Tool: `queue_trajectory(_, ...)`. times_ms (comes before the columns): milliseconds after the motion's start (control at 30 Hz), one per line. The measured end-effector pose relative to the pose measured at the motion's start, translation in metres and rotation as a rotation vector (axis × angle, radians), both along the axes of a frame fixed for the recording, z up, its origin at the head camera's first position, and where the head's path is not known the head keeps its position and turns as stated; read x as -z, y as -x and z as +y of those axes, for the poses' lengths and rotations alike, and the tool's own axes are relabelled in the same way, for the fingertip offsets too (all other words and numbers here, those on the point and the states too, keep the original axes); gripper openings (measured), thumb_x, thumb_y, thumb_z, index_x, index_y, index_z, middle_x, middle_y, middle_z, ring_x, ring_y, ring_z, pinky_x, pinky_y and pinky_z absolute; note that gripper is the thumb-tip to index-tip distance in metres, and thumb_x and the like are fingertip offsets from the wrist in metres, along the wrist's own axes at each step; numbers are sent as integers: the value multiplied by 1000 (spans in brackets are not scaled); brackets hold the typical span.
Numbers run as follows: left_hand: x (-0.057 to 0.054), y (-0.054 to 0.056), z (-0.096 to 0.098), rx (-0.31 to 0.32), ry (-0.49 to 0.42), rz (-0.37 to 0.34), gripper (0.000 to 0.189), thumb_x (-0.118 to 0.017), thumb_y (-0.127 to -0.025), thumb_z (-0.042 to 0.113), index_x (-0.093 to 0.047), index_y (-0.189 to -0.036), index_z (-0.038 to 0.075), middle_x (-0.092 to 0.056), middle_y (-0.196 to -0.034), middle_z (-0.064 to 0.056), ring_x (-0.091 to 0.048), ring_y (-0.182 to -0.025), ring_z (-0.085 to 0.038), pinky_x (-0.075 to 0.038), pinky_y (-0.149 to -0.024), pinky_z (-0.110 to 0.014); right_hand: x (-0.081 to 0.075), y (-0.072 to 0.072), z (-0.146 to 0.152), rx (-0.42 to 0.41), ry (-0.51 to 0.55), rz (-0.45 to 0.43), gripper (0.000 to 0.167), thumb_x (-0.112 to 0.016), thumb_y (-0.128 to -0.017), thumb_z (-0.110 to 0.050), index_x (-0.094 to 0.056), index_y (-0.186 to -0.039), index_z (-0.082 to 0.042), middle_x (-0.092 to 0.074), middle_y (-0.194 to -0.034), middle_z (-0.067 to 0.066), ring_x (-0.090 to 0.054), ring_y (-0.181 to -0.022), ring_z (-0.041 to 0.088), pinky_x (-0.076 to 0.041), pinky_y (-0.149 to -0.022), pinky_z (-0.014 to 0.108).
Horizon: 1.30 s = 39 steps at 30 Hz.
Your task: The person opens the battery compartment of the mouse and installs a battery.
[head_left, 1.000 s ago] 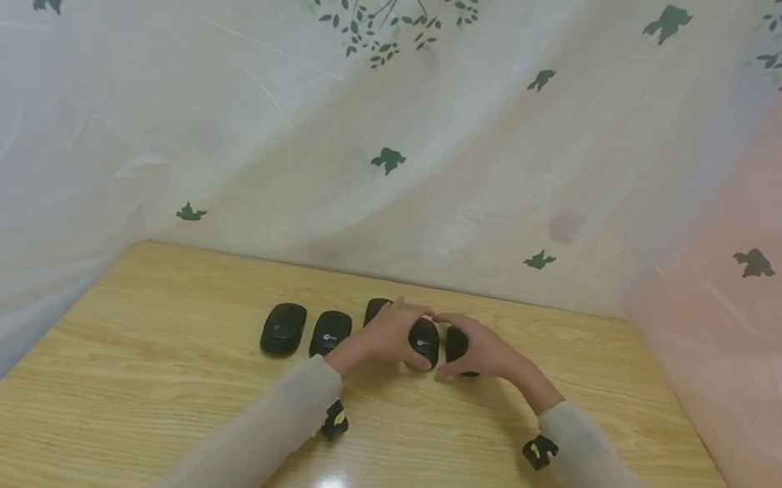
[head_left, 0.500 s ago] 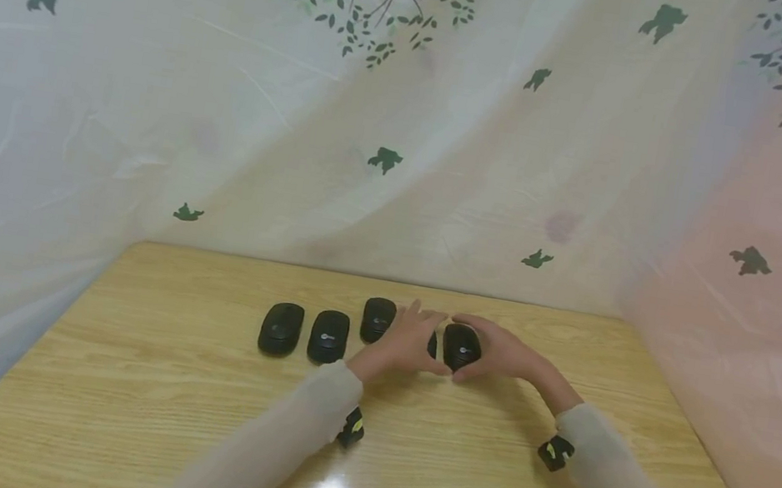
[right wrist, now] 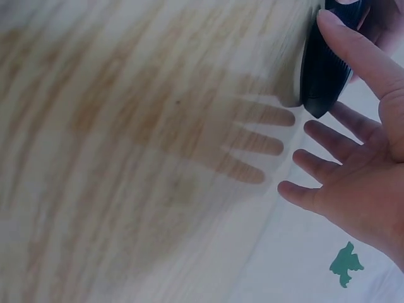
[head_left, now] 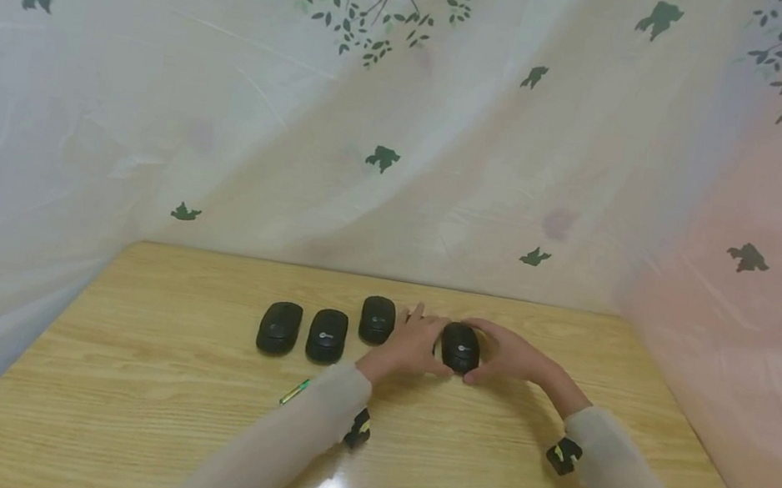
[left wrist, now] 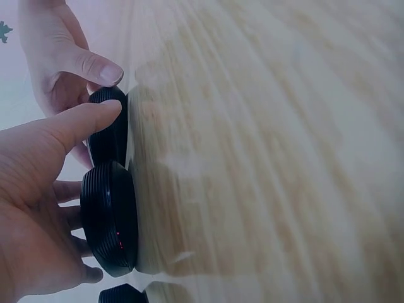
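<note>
Several black computer mice lie in a row near the back of the wooden table. The rightmost mouse (head_left: 460, 348) sits between my two hands. My left hand (head_left: 410, 344) has its thumb at this mouse's near left edge, and its palm covers most of another mouse (left wrist: 108, 218). My right hand (head_left: 507, 354) arches at the right side of the rightmost mouse, thumb toward the near end and index finger toward the far end. In the right wrist view, its other fingers (right wrist: 315, 167) are straight and spread apart.
Left of my hands lie three more mice: one slightly farther back (head_left: 377, 320), one in the middle (head_left: 327, 336) and one leftmost (head_left: 279, 328). A thin green-yellow stick (head_left: 294, 392) lies beside my left sleeve. A printed curtain (head_left: 280, 177) stands behind the table (head_left: 131, 408).
Both hands have shifted right; the left moved from gripping the second mouse from the right to touching the rightmost one. The right hand has loosened slightly. The thin stick has come into view.
</note>
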<state>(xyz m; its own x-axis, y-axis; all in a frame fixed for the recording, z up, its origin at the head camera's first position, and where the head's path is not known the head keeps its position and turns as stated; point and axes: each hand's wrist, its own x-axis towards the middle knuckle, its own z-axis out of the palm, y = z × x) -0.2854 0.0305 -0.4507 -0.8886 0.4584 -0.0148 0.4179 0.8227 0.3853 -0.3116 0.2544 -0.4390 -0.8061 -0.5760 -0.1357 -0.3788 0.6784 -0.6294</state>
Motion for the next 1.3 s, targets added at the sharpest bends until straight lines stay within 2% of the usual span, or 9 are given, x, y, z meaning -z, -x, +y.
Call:
queue_trajectory(367,0,0,5,10,6,1,85,-81,-85,47,-43,-154,15,-49,-156,-8,-26,-153,-46,-19,-124,-63,1,-3,2,-27,51,6,96,-93,-74,-21,-41,-152,-1,-40,-158,26,-31,-148,50,-25,-118,68)
queue_trajectory(667,2,0,9,-10,4,-13,85,-81,-86,47,-42,-154,15,-45,-159,-9,-20,-155,-46,-16,-125,-62,5,-4,3,-33,58,59,92,-93,-74,-22,-44,-150,-1,-45,-155,24,-36,-146,48,-27,-118,67)
queue_trajectory(933,1,-1,9,-9,-4,-11,85,-82,-84,44,-42,-154,15,-47,-157,-9,-21,-155,-43,-15,-125,-65,11,-3,3,-30,44,102,88,-93,-73,-23,-49,-147,-4,-51,-151,18,-43,-143,43,-32,-118,64)
queue_trajectory(1067,0,-2,8,-12,-47,-10,86,-84,-82,42,-43,-153,15,-47,-156,-9,-23,-155,-41,-13,-124,-65,9,-6,4,-16,46,125,91,-93,-71,-23,-48,-147,-2,-50,-151,22,-42,-142,46,-32,-117,65)
queue_trajectory(1167,-3,-2,6,-12,-114,6,86,-86,-81,39,-45,-151,13,-48,-155,-9,-25,-154,-39,-14,-124,-66,5,-7,2,0,56,161,91,-94,-71,-20,-48,-147,-2,-50,-151,23,-43,-142,47,-33,-116,66)
queue_trajectory(1300,-9,1,0,10,-173,97,85,-88,-79,39,-48,-148,10,-53,-148,-9,-35,-149,-34,-23,-121,-65,-5,-8,-1,6,75,217,89,-93,-72,-17,-47,-148,-4,-51,-150,22,-43,-141,47,-36,-114,65)
